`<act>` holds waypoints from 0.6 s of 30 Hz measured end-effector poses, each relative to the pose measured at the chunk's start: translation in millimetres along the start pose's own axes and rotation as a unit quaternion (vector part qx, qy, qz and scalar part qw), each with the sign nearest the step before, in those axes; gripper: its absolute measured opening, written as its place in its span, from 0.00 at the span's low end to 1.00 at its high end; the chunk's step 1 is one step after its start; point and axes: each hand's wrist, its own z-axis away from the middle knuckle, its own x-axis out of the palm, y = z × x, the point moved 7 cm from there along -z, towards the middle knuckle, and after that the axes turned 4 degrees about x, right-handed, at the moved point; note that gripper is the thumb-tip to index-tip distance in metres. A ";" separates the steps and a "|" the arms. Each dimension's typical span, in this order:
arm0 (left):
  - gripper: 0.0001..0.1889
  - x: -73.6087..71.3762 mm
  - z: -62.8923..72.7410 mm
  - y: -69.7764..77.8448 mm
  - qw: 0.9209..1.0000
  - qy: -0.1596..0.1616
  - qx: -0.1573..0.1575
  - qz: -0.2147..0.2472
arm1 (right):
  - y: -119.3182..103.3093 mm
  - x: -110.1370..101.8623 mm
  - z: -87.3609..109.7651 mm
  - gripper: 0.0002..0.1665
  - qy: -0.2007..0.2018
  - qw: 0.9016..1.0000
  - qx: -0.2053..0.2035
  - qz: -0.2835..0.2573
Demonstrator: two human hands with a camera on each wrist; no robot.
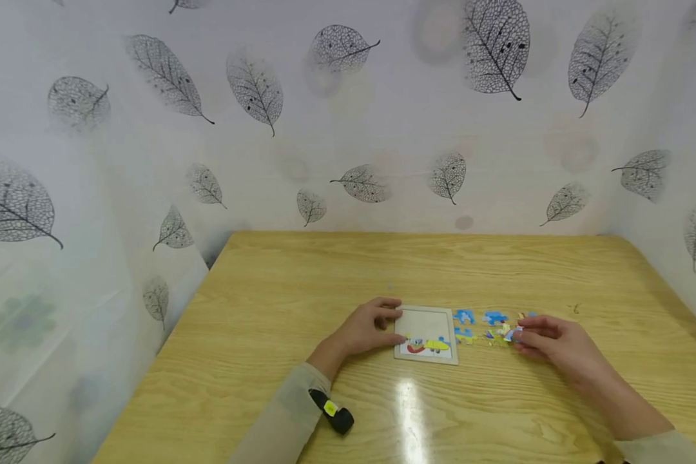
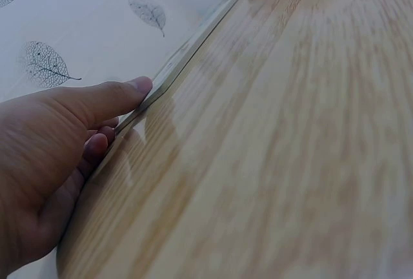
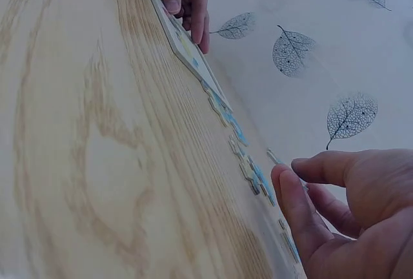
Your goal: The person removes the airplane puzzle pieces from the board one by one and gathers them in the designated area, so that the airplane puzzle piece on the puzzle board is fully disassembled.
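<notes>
A square puzzle tray [image 1: 426,321] with a pale rim lies flat on the table, some joined picture pieces [image 1: 437,345] along its near side. My left hand [image 1: 361,330] holds the tray's left edge; in the left wrist view its thumb [image 2: 139,86] rests on the rim and the other fingers are bent beside it. Between thumb and fingers, my right hand [image 1: 565,348] pinches a puzzle piece [image 3: 273,156], seen nearly edge-on above the table. Several loose pieces [image 1: 495,317], blue and yellow, lie right of the tray, partly hidden by the right hand.
The wooden table [image 1: 301,277] backs onto a pale curtain [image 1: 383,109] with a leaf print, which also hangs along both sides. On the left sleeve sits a black strap [image 1: 339,417] with a yellow mark.
</notes>
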 end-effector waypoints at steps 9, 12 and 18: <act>0.30 -1.0 0.2 1.3 1.000 -0.001 0.005 -0.005 | 5.9 -18.3 2.9 0.11 0.014 1.000 0.009 0.012; 0.30 -0.9 -0.2 1.7 1.000 -0.002 0.007 -0.006 | 7.2 -23.7 4.7 0.13 0.019 1.000 0.015 0.016; 0.30 -1.3 0.4 1.7 1.000 0.000 0.003 -0.004 | 8.8 -30.4 6.3 0.26 0.037 0.993 0.036 0.106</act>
